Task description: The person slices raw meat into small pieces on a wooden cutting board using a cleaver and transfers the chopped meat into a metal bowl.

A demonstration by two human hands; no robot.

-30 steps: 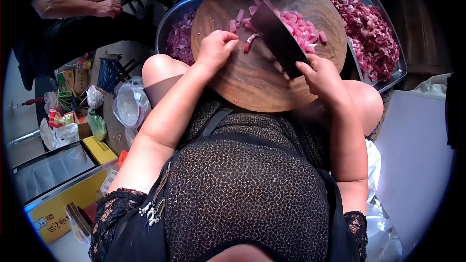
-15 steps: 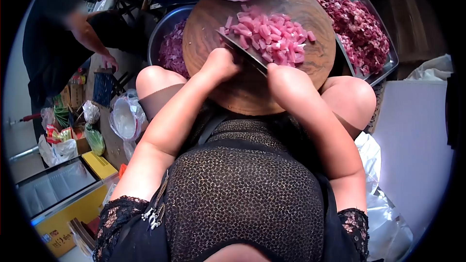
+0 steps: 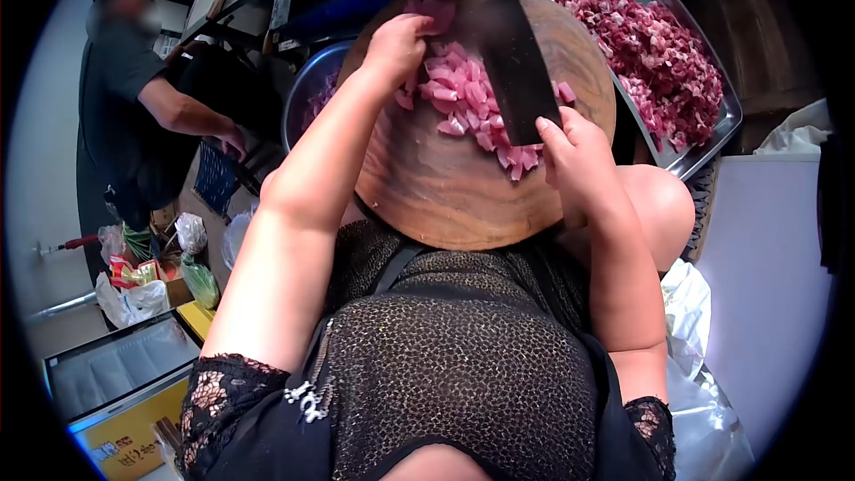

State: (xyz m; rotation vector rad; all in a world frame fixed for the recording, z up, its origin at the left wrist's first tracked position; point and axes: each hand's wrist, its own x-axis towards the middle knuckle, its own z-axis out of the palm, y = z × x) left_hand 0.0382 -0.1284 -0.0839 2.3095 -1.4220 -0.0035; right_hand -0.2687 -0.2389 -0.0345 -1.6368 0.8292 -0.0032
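Note:
A round wooden chopping board (image 3: 419, 187) lies across my lap with a heap of diced pink meat (image 3: 459, 89) on it. My right hand (image 3: 577, 153) grips a cleaver (image 3: 519, 67) by its handle, the broad dark blade held over the right part of the heap. At the board's far left, my left hand (image 3: 397, 44) has its fingers closed on a flat slice of meat (image 3: 435, 12). The fingertips are partly hidden there.
To the right stands a metal tray (image 3: 732, 120) piled with chopped meat (image 3: 655, 53). A metal bowl (image 3: 294, 93) of meat sits behind my left arm. Another person (image 3: 134, 80) is at the left, near bagged vegetables (image 3: 198, 281).
My left hand has moved from beside the blade up to the slice at the board's far left. The cleaver has swung over the heap's right side, and the heap has spread toward me.

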